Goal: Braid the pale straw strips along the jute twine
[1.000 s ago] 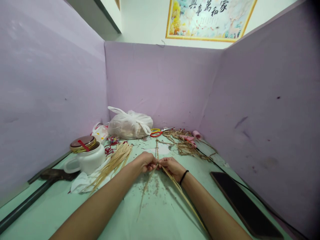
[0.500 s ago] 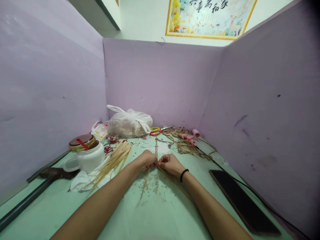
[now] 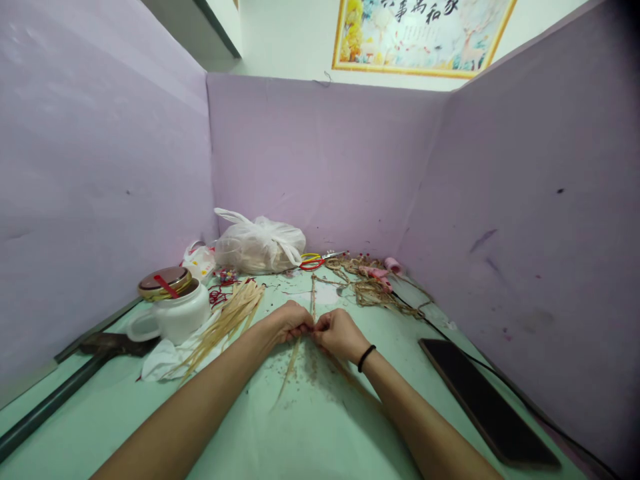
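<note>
My left hand (image 3: 289, 321) and my right hand (image 3: 340, 333) meet at the middle of the green table (image 3: 310, 433), both pinched on thin straw strips (image 3: 290, 370). A twisted straw cord (image 3: 313, 293) runs from between my fingers away toward the back wall. Loose strip ends trail toward me under my wrists. A black band sits on my right wrist. Bits of straw lie scattered on the table under my hands.
A bundle of straw strips (image 3: 227, 323) lies at left beside a white jar with a bronze lid (image 3: 170, 303). A white plastic bag (image 3: 260, 243), scissors (image 3: 317, 259) and tangled twine (image 3: 373, 290) sit at the back. A dark phone (image 3: 487, 400) lies at right. Purple partitions enclose the table.
My hands have closed together on the strips, the right hand shifting slightly left. The long strip that trailed out to the lower right now lies drawn in under my right wrist.
</note>
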`<state>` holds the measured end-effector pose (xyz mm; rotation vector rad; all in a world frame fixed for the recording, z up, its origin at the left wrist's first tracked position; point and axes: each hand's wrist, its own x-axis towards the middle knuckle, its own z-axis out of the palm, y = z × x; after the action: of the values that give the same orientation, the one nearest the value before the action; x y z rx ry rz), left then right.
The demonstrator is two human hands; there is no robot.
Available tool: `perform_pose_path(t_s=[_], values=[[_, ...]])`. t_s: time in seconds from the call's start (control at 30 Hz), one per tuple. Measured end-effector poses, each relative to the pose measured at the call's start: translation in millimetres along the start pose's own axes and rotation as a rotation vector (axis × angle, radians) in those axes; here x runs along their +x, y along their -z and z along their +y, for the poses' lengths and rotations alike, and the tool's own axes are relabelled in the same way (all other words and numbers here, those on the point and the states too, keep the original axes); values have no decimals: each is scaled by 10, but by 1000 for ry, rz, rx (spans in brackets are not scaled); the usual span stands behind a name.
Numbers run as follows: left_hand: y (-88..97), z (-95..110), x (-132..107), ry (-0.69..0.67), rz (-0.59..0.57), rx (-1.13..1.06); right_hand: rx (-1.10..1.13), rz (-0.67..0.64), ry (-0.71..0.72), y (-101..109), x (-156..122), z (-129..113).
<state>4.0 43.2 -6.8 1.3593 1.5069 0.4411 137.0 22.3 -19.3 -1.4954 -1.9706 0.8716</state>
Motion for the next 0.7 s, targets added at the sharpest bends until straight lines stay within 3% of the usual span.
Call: perform_pose_path(t_s=[0.07, 0.2, 0.23, 0.33, 0.4, 0.53, 0.7], values=[[34, -2, -2, 43, -11, -21, 78, -11, -8, 30, 38, 48], [87, -6, -8, 9, -128, -135, 422, 176, -197, 78, 97, 66], [95, -10, -8, -9, -153, -153, 528, 161, -256, 73, 93, 38], [99, -27, -1, -47, -149, -144, 742, -43, -361, 15, 53, -76], [97, -33, 6, -45, -144, -118, 725, -90, -353, -28, 31, -129], [110, -25, -3, -60, -187, -82, 627, -32, -324, -51, 36, -116], [127, -9, -57, -88, -145, -17, 674, -47, -303, -50, 66, -33]])
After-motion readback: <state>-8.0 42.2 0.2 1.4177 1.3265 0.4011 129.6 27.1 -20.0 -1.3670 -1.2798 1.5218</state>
